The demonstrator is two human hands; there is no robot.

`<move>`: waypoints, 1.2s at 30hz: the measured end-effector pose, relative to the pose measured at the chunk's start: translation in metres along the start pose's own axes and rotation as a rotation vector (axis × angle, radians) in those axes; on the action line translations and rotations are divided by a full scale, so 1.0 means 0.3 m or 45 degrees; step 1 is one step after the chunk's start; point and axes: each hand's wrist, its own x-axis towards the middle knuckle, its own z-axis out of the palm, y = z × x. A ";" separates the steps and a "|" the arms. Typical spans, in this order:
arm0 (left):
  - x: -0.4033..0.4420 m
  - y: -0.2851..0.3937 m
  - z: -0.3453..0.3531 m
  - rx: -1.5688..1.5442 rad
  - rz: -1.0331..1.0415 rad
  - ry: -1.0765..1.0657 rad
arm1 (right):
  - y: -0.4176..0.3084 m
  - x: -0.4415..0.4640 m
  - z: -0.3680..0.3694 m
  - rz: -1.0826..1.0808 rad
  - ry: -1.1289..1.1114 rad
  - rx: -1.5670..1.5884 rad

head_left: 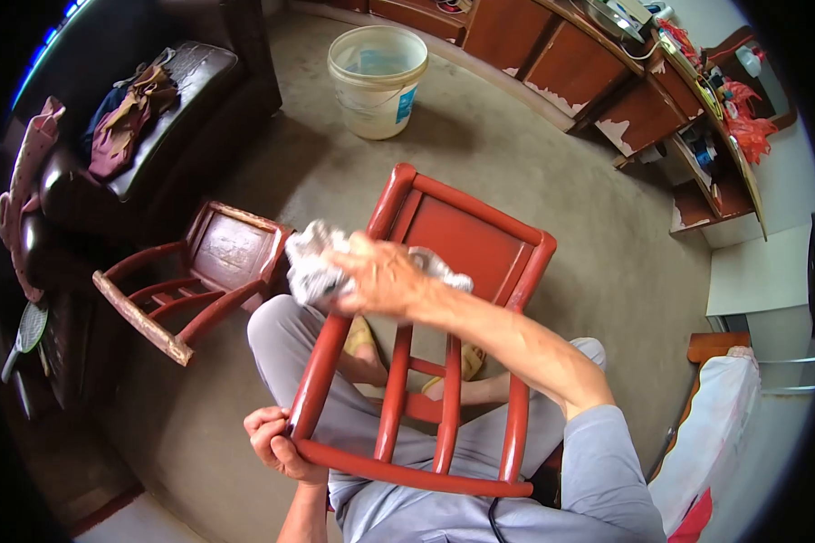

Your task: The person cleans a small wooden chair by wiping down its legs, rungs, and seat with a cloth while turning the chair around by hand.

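A red wooden chair (473,237) lies tilted across my lap, its seat away from me and its slatted back toward me. My left hand (283,443) grips the near left corner of the chair's back, fingers curled round the wood. A crumpled grey-white cloth (315,264) is bunched in my right hand (380,276), at the left side of the seat. Part of the cloth shows on the other side of that hand, over the seat's near edge. My right forearm crosses above the chair.
A smaller worn red chair (235,249) stands at the left. Beyond it is a dark sofa (195,77) with clothes. A white bucket (378,86) stands on the floor ahead. Wooden cabinets (575,68) line the far right, and a white-covered item (711,434) is at the right.
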 end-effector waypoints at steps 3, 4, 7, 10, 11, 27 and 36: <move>-0.004 -0.006 -0.011 0.000 0.011 -0.003 | 0.254 0.078 0.047 0.038 0.031 -0.520; -0.005 -0.012 -0.022 0.007 0.017 -0.020 | 0.337 0.097 0.056 -0.007 0.097 -0.664; -0.005 -0.023 -0.041 0.036 0.019 -0.062 | 0.420 0.148 -0.029 0.131 0.249 -0.639; 0.010 -0.010 -0.014 0.042 0.026 -0.052 | 0.479 0.139 -0.108 0.233 0.214 -0.597; 0.017 -0.009 -0.007 0.038 0.029 -0.060 | 0.498 0.119 -0.133 0.280 0.176 -0.638; 0.070 0.000 0.043 0.011 0.094 -0.087 | 0.648 -0.734 -0.289 0.767 0.168 -0.674; 0.049 0.000 0.017 0.014 0.099 -0.090 | 0.425 -0.664 -0.142 0.460 -0.386 -0.666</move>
